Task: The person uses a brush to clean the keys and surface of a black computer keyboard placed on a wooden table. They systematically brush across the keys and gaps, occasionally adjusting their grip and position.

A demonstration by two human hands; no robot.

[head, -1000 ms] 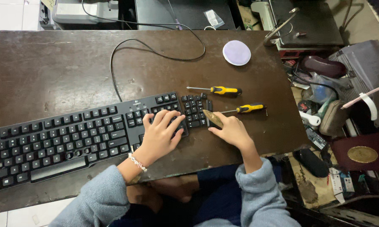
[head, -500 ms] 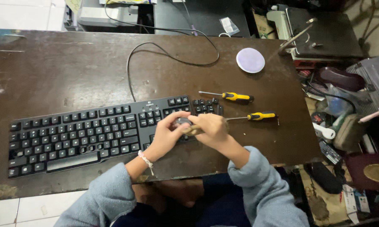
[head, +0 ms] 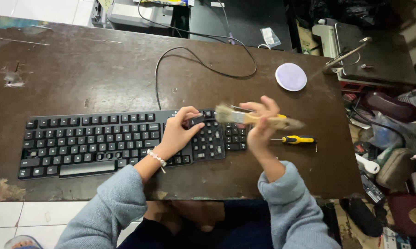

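A black keyboard (head: 97, 140) lies across the dark wooden table (head: 79, 78), its cable (head: 194, 55) looping to the back. My left hand (head: 175, 133) pinches a small black keycap (head: 196, 121) just above the keys near the number pad. My right hand (head: 258, 124) is raised over the keyboard's right end and holds a wooden-handled paintbrush (head: 258, 118), blurred, bristles pointing left toward the keycap. A yellow-and-black screwdriver (head: 297, 139) lies right of my right hand. A second one is mostly hidden behind that hand.
A round pale lilac pad (head: 291, 76) sits at the table's back right. Past the right edge stands clutter: a dark machine with a metal lever (head: 351, 53), bags, tools and cables (head: 383, 138). A grey device (head: 134, 14) stands behind the table.
My right hand lifted the brush off the keys and swung it up, bristles to the left. My left hand picked a keycap off the keyboard and raised it. The camera view drifted left.
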